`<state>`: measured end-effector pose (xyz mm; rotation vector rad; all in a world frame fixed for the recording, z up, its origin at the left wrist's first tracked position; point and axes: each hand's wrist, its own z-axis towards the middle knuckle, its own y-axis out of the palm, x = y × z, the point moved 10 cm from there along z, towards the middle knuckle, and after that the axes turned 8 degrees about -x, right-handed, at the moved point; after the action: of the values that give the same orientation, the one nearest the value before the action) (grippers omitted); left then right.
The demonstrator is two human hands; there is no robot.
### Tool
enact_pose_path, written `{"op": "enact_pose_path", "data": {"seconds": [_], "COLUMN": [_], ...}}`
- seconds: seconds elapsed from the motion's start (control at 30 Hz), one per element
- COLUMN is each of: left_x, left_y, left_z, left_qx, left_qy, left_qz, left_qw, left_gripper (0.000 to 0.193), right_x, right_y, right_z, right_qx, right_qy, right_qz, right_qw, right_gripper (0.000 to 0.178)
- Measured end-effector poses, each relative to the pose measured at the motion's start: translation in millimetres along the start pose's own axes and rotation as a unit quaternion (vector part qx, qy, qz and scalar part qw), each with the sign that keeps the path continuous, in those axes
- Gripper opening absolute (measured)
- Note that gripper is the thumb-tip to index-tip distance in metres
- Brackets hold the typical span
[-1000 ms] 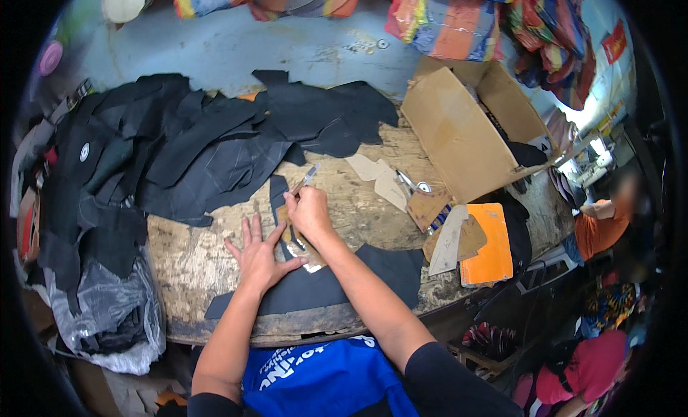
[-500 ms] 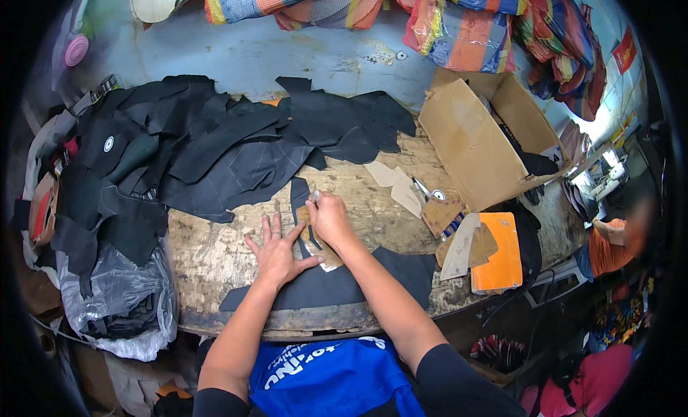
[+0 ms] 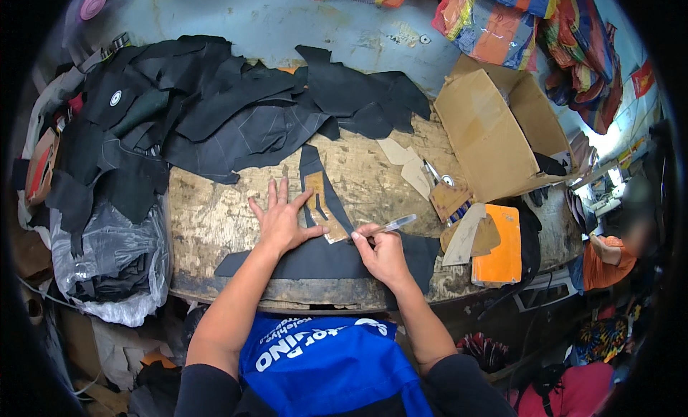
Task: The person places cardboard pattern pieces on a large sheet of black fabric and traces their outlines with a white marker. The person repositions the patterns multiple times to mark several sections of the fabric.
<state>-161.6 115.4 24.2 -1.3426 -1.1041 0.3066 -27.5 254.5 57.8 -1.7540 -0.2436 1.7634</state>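
My left hand [image 3: 281, 220] lies with fingers spread, its thumb and index fingertip on a brown slotted template [image 3: 314, 183]. Beneath this template is a narrow strip of black material [image 3: 334, 199] that looks like leather. Pinched in my right hand [image 3: 383, 256] is a slim pen with a clear barrel [image 3: 398, 223]. Its tip end is hidden by my fingers, close to the template's lower right corner. A wider black sheet [image 3: 315, 262] lies along the near edge of the table, partly under both hands.
Black pieces [image 3: 236, 130] are heaped across the back left, beside a clear plastic bag [image 3: 115, 256]. At right are a cardboard box [image 3: 487, 130], pale templates [image 3: 414, 174], scissors [image 3: 433, 172] and an orange folder [image 3: 502, 248]. Another person [image 3: 609, 259] sits far right of the wooden table [image 3: 208, 223].
My right hand has moved with the pen from the template's upper end to its lower right corner. My left hand stays on the template. The whole view has shifted a little.
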Motion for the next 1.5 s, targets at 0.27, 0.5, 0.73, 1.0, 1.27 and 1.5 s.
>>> {"op": "enact_pose_path", "data": {"seconds": [0.27,0.5,0.73,1.0,1.27,1.5], "left_x": [-1.0,-1.6,-0.5,-0.9,0.1,0.1], "left_y": [0.8,1.2,0.3,0.1,0.3,-0.7], "left_z": [0.3,0.6,0.5,0.0,0.4,-1.3], "left_qx": [-0.002,0.004,0.006,0.011,0.013,0.02], "left_qy": [-0.011,-0.01,-0.005,-0.005,0.004,0.004], "left_qz": [0.016,0.019,0.014,0.022,0.012,0.011], "left_qw": [1.0,1.0,1.0,1.0,1.0,1.0], "left_gripper": [0.089,0.089,0.09,0.091,0.09,0.088], "right_x": [-19.3,-25.6,-10.7,-17.8,-16.9,-19.8], "right_y": [21.5,18.7,10.0,5.9,21.5,24.6], "right_z": [-4.4,-5.9,-0.5,4.6,23.3,38.2], "right_qx": [0.011,0.044,0.054,0.056,-0.123,-0.136], "right_qy": [-0.049,-0.088,-0.045,-0.133,-0.133,-0.137], "right_qz": [-0.015,-0.043,-0.018,-0.071,-0.113,-0.076], "right_qw": [0.999,0.994,0.997,0.987,0.977,0.978], "right_gripper": [0.012,0.012,0.013,0.015,0.016,0.016]}}
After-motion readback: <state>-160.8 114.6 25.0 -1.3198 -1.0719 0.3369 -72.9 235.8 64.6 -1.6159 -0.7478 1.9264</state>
